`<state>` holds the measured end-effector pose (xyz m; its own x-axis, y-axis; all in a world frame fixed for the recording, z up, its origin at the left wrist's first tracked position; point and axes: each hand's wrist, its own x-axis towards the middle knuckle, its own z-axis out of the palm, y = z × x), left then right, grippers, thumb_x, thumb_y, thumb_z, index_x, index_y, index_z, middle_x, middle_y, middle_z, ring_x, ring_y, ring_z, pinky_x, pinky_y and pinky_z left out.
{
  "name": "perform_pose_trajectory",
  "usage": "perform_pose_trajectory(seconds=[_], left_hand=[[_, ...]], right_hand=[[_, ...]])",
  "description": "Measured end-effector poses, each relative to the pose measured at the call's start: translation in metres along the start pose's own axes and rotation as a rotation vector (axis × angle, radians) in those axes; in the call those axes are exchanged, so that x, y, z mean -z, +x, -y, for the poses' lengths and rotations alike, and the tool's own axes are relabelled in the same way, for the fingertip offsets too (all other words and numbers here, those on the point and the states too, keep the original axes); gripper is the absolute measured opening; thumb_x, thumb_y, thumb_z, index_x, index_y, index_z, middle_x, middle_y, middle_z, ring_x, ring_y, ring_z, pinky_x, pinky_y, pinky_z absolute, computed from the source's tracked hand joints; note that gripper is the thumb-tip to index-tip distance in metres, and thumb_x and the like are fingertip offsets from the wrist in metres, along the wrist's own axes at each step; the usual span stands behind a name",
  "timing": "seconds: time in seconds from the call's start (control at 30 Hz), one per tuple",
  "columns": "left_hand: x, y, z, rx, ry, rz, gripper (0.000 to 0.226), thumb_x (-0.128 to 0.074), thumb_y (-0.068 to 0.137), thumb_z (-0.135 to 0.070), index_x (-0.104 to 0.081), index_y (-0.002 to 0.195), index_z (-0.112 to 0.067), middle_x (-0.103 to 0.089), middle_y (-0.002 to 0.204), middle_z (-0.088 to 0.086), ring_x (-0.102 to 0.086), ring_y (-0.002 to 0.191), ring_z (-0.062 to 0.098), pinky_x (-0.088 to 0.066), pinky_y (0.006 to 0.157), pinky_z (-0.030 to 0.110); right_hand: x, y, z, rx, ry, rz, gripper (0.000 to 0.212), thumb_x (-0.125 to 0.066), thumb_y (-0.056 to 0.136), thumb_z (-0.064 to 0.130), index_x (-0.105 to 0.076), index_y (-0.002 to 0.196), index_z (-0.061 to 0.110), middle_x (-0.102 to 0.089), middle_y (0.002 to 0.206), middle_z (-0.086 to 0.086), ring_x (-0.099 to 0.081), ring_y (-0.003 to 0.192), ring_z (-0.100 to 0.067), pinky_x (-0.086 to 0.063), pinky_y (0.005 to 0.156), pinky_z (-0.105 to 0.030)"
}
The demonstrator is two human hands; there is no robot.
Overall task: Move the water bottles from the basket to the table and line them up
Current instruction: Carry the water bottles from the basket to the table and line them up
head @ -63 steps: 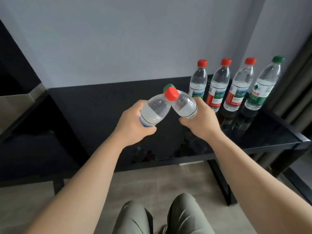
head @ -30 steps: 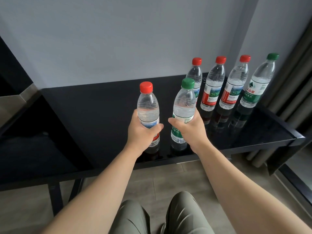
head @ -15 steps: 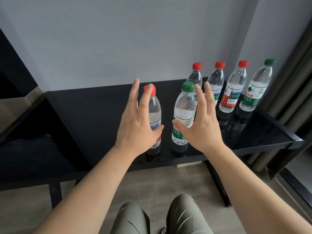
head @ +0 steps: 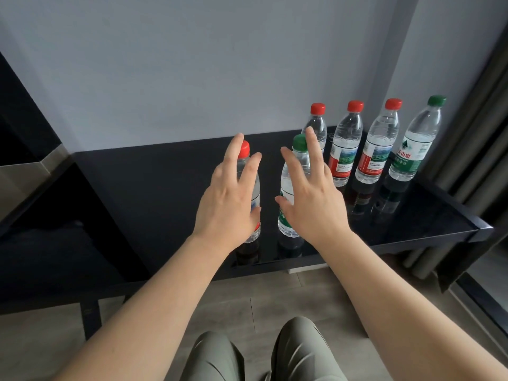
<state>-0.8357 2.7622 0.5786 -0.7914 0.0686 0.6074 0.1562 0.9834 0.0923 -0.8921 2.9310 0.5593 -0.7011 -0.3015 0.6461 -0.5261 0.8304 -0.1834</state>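
Two water bottles stand upright near the front edge of the black glossy table (head: 165,188): a red-capped bottle (head: 255,188) and a green-capped bottle (head: 287,185) to its right. My left hand (head: 228,199) hovers in front of the red-capped one with fingers spread and holds nothing. My right hand (head: 310,199) hovers in front of the green-capped one, fingers also spread. Behind them stands a row of several bottles: three with red caps (head: 316,125) (head: 346,149) (head: 378,149) and one with a green cap (head: 416,144) at the far right. No basket is in view.
A grey wall rises behind the table. A curtain (head: 483,127) hangs at the right. To the left lies a lower dark shelf (head: 49,243). My knees (head: 264,353) show at the bottom over a wood-look floor.
I stood both bottles upright on the table's front part, then let go of them. My hands have opened and lifted back from the bottles.
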Motion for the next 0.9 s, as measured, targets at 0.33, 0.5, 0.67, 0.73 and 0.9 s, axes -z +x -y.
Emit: perform_pose_trajectory(seconds=[0.33,0.5,0.67,0.73,0.9], left_hand=[[-0.013,0.012,-0.006,0.003,-0.059,-0.022,0.079,-0.09,0.075,-0.023,-0.049,0.143,-0.019,-0.012,0.168,0.003,-0.05,0.131,0.032,-0.058,0.09,0.043],[-0.026,0.031,-0.022,-0.017,-0.073,-0.012,0.082,-0.09,0.075,-0.026,-0.047,0.145,-0.019,-0.012,0.167,0.003,-0.053,0.125,0.032,-0.059,0.086,0.042],[-0.044,0.054,-0.047,-0.052,-0.083,0.002,0.085,-0.09,0.075,-0.028,-0.044,0.146,-0.019,-0.009,0.168,0.002,-0.053,0.123,0.029,-0.059,0.084,0.038],[-0.053,0.063,-0.058,-0.065,-0.099,0.006,0.086,-0.091,0.074,-0.027,-0.043,0.146,-0.02,-0.01,0.168,0.002,-0.054,0.12,0.03,-0.058,0.082,0.038],[-0.074,0.083,-0.089,-0.095,-0.119,0.005,0.086,-0.09,0.075,-0.029,-0.043,0.147,-0.021,-0.011,0.168,0.003,-0.055,0.117,0.029,-0.058,0.08,0.036]], right_hand=[[-0.005,0.003,-0.007,-0.055,-0.003,-0.038,0.086,-0.087,0.08,0.023,-0.041,0.152,0.018,0.002,0.173,-0.008,-0.052,0.126,-0.039,-0.061,0.076,-0.043],[-0.001,0.008,-0.029,-0.091,-0.011,-0.031,0.085,-0.085,0.082,0.02,-0.038,0.153,0.019,0.008,0.173,-0.005,-0.049,0.129,-0.04,-0.059,0.075,-0.043],[0.004,0.012,-0.062,-0.13,-0.012,-0.032,0.087,-0.084,0.082,0.014,-0.035,0.154,0.02,0.013,0.172,-0.003,-0.048,0.13,-0.039,-0.06,0.079,-0.044],[0.006,0.014,-0.076,-0.146,-0.013,-0.031,0.089,-0.085,0.081,0.013,-0.035,0.154,0.02,0.013,0.172,-0.002,-0.048,0.129,-0.039,-0.059,0.078,-0.043],[0.012,0.018,-0.111,-0.173,-0.013,-0.05,0.088,-0.086,0.08,0.013,-0.037,0.153,0.021,0.011,0.173,0.0,-0.049,0.127,-0.04,-0.058,0.076,-0.046]])
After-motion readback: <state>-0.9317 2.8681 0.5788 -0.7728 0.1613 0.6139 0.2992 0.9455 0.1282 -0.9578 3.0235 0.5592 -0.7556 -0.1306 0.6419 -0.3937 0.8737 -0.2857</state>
